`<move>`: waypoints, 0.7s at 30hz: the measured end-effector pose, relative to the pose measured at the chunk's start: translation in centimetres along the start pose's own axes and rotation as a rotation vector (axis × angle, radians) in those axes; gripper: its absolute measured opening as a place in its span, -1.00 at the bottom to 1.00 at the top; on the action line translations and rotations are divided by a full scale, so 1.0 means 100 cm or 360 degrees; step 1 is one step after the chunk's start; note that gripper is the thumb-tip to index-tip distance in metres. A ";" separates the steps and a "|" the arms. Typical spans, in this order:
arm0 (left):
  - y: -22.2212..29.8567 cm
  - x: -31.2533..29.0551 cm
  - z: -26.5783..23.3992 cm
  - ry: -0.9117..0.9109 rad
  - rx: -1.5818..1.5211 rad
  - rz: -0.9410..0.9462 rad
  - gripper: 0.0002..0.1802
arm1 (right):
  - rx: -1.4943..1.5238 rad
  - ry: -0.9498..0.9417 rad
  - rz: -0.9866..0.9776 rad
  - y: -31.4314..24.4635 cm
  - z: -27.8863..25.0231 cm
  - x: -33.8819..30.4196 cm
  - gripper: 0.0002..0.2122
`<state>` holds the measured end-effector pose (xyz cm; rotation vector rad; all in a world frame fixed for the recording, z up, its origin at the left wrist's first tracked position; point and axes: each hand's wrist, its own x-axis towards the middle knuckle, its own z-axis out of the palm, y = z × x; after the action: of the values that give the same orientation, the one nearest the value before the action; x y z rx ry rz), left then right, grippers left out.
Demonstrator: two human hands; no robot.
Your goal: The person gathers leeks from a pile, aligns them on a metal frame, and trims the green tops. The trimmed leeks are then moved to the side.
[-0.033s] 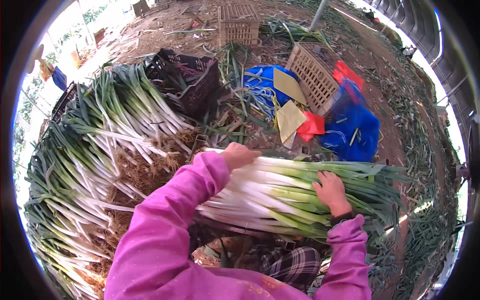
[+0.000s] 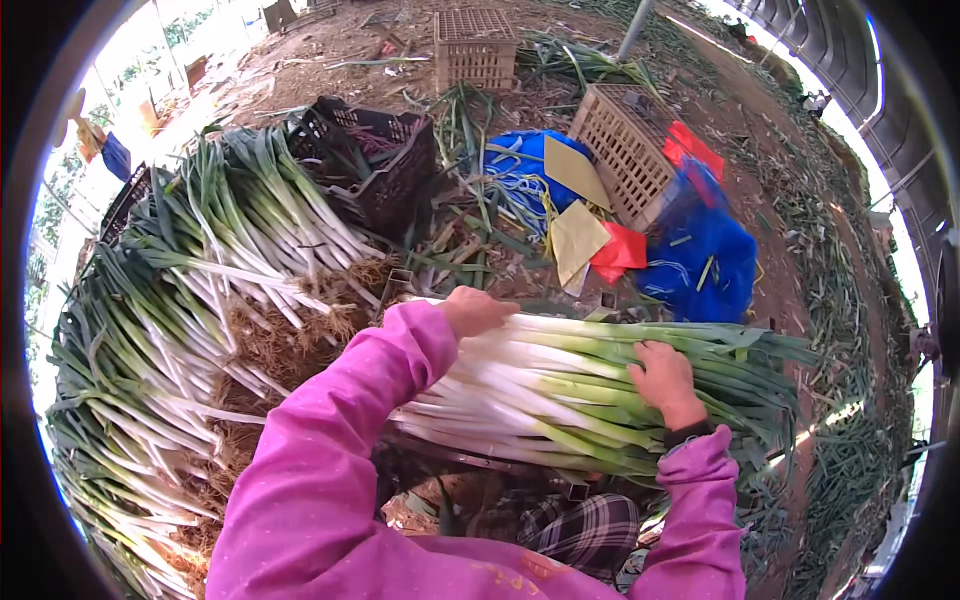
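Trimmed leeks [image 2: 545, 385] lie side by side in a thick layer in front of me, white ends to the left and dark green leaves to the right. My left hand [image 2: 478, 311] rests on the far edge of the white stalks, its fingers stretched to the right. On the pale green part, my right hand [image 2: 664, 382] lies flat with the thumb apart, pressing on the top leeks. Neither hand lifts a leek. Beneath the layer, parts of a metal frame [image 2: 578, 491] show; the rest of it is hidden.
A big heap of rooted leeks [image 2: 160, 350] fills the left side. Behind it stands a dark plastic crate [image 2: 400, 180]. Beyond lie a tan crate [image 2: 625, 150], a blue plastic bag [image 2: 710, 260], yellow sheets [image 2: 578, 240] and red plastic [image 2: 620, 252]. Another tan crate [image 2: 475, 55] stands farther back.
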<state>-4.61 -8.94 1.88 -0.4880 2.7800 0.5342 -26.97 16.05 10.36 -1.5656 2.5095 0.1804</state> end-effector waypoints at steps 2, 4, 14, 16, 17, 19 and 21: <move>-0.015 0.001 0.001 -0.0318 -0.0347 -0.0034 -0.46 | -0.0056 -0.0440 0.0097 -0.002 -0.017 0.015 -0.59; -0.040 0.010 0.021 -0.0349 -0.0530 -0.0030 -0.46 | -0.0025 0.0372 -0.0232 0.003 -0.011 0.028 -0.60; -0.071 0.011 0.034 -0.0398 -0.0427 -0.0155 -0.43 | 0.0218 -0.0150 -0.0172 0.045 0.043 0.075 -0.67; -0.059 -0.013 0.019 -0.0312 -0.0403 -0.0293 -0.44 | 0.0210 -0.0285 -0.0055 0.038 0.046 0.081 -0.65; -0.055 -0.028 0.011 -0.0282 -0.0400 -0.0350 -0.44 | 0.0174 -0.0320 0.0081 0.017 0.034 0.075 -0.65; -0.034 -0.046 -0.018 -0.0179 -0.0129 -0.0287 -0.55 | 0.0155 -0.0324 0.0224 0.033 0.020 0.062 -0.65; -0.062 -0.111 -0.016 0.0696 -0.0507 0.0106 -0.67 | 0.0172 -0.0348 0.0161 0.029 0.017 0.065 -0.64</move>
<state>7.46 -12.00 4.98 -0.6483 3.1439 1.0030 -32.27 11.96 7.33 -1.3033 2.3869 0.2134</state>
